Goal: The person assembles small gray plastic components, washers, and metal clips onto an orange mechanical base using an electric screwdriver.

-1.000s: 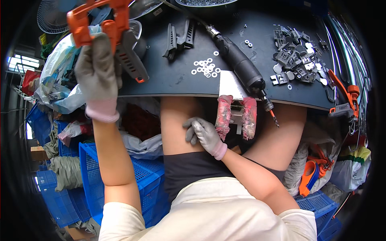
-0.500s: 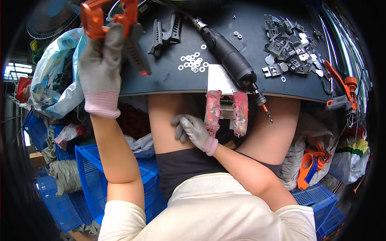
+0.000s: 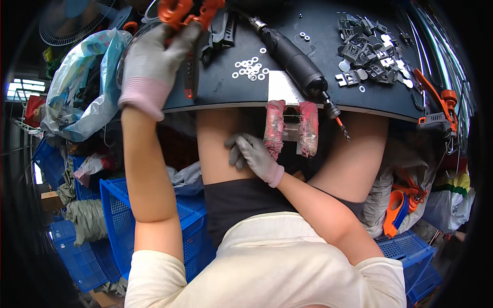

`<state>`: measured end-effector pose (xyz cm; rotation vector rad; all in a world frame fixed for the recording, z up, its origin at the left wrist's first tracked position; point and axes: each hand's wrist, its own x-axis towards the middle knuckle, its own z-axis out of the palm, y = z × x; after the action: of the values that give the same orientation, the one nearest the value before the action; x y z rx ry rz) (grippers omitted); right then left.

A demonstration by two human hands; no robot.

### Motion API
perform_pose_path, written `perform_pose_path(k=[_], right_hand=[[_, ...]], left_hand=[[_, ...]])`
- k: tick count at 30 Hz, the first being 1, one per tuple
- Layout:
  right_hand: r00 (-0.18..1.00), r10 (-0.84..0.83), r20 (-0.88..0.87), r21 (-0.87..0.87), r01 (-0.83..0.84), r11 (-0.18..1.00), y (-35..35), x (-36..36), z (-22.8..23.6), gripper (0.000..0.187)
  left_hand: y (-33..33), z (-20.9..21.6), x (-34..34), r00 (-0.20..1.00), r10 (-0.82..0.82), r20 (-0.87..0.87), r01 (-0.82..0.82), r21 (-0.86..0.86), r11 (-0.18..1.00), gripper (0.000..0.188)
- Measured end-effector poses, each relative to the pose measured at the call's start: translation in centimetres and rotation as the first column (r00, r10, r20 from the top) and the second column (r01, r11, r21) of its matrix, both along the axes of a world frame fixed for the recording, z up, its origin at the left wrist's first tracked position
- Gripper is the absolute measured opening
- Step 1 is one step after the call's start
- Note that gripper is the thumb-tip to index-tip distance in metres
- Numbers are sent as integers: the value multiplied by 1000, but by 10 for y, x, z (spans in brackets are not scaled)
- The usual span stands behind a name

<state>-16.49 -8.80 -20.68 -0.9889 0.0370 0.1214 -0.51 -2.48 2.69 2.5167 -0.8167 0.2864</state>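
At the table's far left, my gloved left hand point(image 3: 151, 66) is closed around an orange and dark grey plastic clamp point(image 3: 191, 14), raised over the tabletop. The clamp's grey arm points down toward the table's front edge. Its upper end is cut off by the frame. My gloved right hand point(image 3: 257, 158) rests on my left thigh with its fingers loosely bent and apart, holding nothing. Close to the left hand lie black plastic jaw pieces point(image 3: 224, 32), partly hidden by it. A pile of small white washers point(image 3: 251, 69) lies to their right.
A black power driver point(image 3: 295, 59) with a drill bit lies across the table beside a metal plate fixture with pink-wrapped arms point(image 3: 309, 128). Grey metal parts point(image 3: 367, 54) are heaped at right. Another orange clamp point(image 3: 446, 110) stands at the right edge. Blue crates point(image 3: 115, 226) sit below left.
My left hand has moved right with the clamp, now nearer the black jaw pieces. The view has shifted slightly; my right hand stays on the thigh.
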Motion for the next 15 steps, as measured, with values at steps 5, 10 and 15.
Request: perform_pose_path(k=[5, 10, 15], right_hand=[[997, 2, 78, -60, 3, 998, -5, 2, -8, 51], [1000, -1, 22, -86, 3, 996, -8, -3, 2, 50], [1000, -8, -7, -108, 7, 994, -15, 0, 7, 46]], left_hand=[[-27, -32, -7, 998, 50, -34, -49, 23, 999, 56], [-21, -3, -2, 995, 33, -93, -35, -16, 999, 54], [-21, -15, 0, 1000, -5, -21, 6, 25, 1000, 58]])
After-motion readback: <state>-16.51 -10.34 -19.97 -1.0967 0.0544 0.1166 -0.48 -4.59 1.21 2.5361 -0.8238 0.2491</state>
